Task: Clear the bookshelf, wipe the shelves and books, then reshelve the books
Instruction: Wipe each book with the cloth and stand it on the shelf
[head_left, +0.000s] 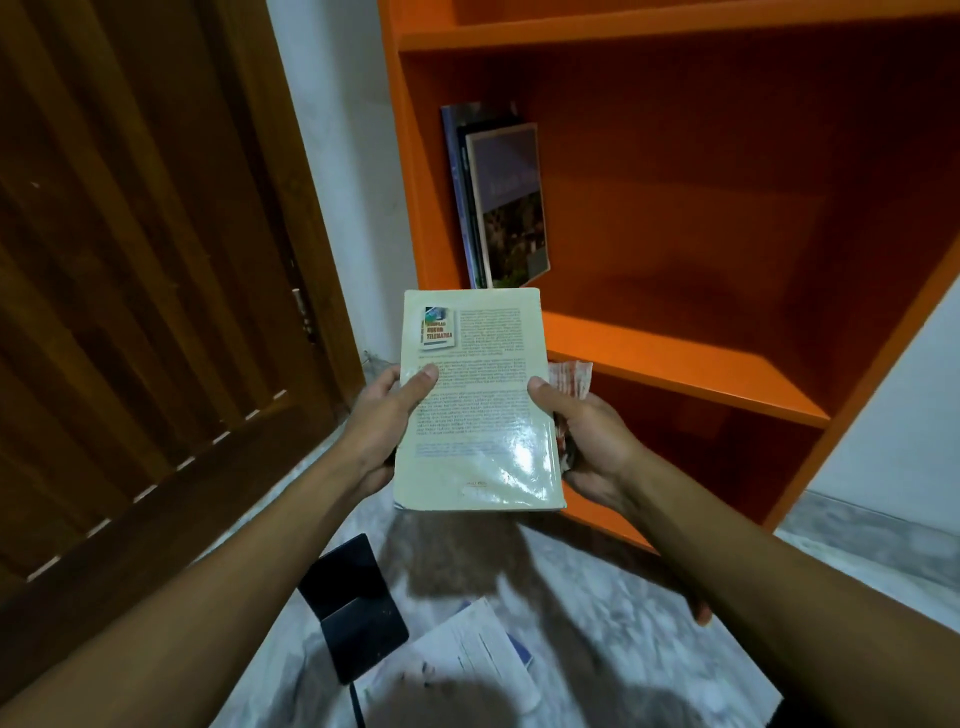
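A pale yellowed paperback (478, 410) is held face-up in front of the orange bookshelf (691, 353), its back cover toward me. My left hand (384, 421) grips its left edge, thumb on the cover. My right hand (582, 436) grips the right edge, thumb on the cover, with a crumpled red-and-white cloth (571, 379) bunched between palm and book. Three books (498, 197) lean against the shelf's left wall on the middle shelf.
A brown wooden door (145, 270) stands at the left. On the marble floor (623, 613) below lie a black notebook (358, 608) and a white book (472, 654). The rest of the middle shelf and the shelf below it hold nothing.
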